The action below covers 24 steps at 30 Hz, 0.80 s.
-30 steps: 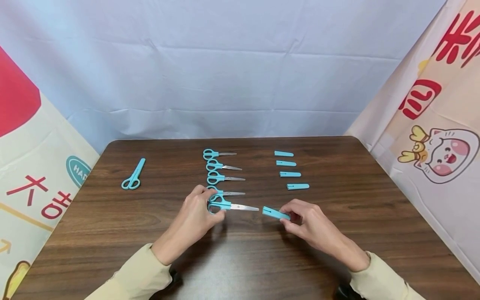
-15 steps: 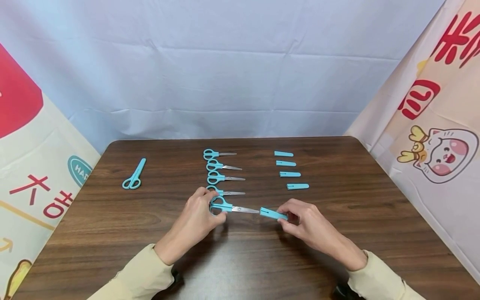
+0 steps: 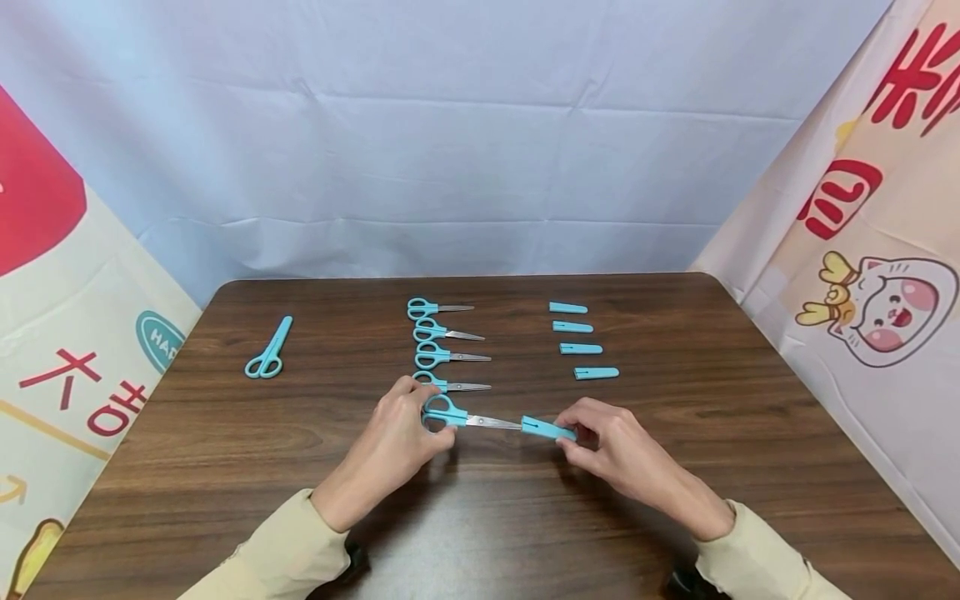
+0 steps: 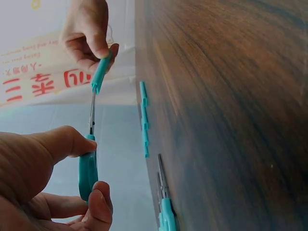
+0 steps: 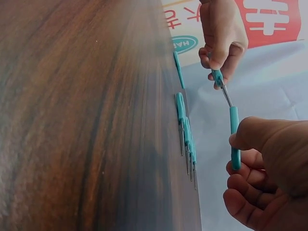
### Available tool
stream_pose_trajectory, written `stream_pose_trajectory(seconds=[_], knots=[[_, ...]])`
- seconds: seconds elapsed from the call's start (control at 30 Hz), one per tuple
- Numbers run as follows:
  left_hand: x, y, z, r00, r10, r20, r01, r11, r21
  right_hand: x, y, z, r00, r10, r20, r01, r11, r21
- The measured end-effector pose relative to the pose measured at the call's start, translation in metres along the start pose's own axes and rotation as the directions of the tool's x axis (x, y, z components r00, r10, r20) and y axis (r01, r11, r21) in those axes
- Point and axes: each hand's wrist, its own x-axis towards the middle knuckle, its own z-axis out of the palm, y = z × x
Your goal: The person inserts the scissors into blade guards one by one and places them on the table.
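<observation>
My left hand [image 3: 393,437] pinches the teal handles of a pair of scissors [image 3: 491,422] above the table, blades pointing right. Between thumb and fingers, my right hand [image 3: 618,442] grips the far end of a teal blade cover [image 3: 546,428]. The blade tips meet the cover's mouth; in the left wrist view the cover [image 4: 99,74] lines up with the blades [image 4: 92,113]. How deep the tips sit inside is hard to tell. In the right wrist view the thumb presses the cover [image 5: 234,125] against curled fingers.
Several uncovered scissors [image 3: 452,357] lie in a column just beyond my left hand. Several loose covers [image 3: 596,373] form another column at the right. One covered pair of scissors [image 3: 267,350] lies at the left of the brown table [image 3: 337,317]. White cloth [image 3: 480,167] hangs behind.
The gap between the blade tips and the cover has closed. My right hand brought the cover slightly left, and the held scissors shifted a little right and toward me.
</observation>
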Motion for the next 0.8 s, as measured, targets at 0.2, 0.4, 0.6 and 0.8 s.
stream_pose_trajectory(seconds=[0.2, 0.4, 0.6, 0.8], knots=[[-0.001, 0.001, 0.003, 1.000, 0.016, -0.010, -0.016, 1.000, 0.003, 0.001, -0.001, 0.001, 1.000, -0.022, 0.009, 0.022, 1.000, 0.010], [-0.001, 0.007, 0.005, 1.000, -0.011, 0.019, 0.011, 1.000, -0.001, 0.002, -0.002, 0.004, 0.999, -0.026, 0.024, 0.026, 0.999, 0.025], [-0.002, 0.012, 0.009, 1.000, 0.015, 0.005, -0.015, 1.000, 0.020, 0.004, -0.005, 0.007, 0.999, -0.035, 0.036, 0.034, 0.999, 0.022], [-0.004, 0.016, 0.013, 0.999, 0.032, 0.000, -0.032, 0.999, 0.038, 0.008, -0.009, 0.010, 0.998, -0.052, 0.032, 0.052, 0.999, 0.002]])
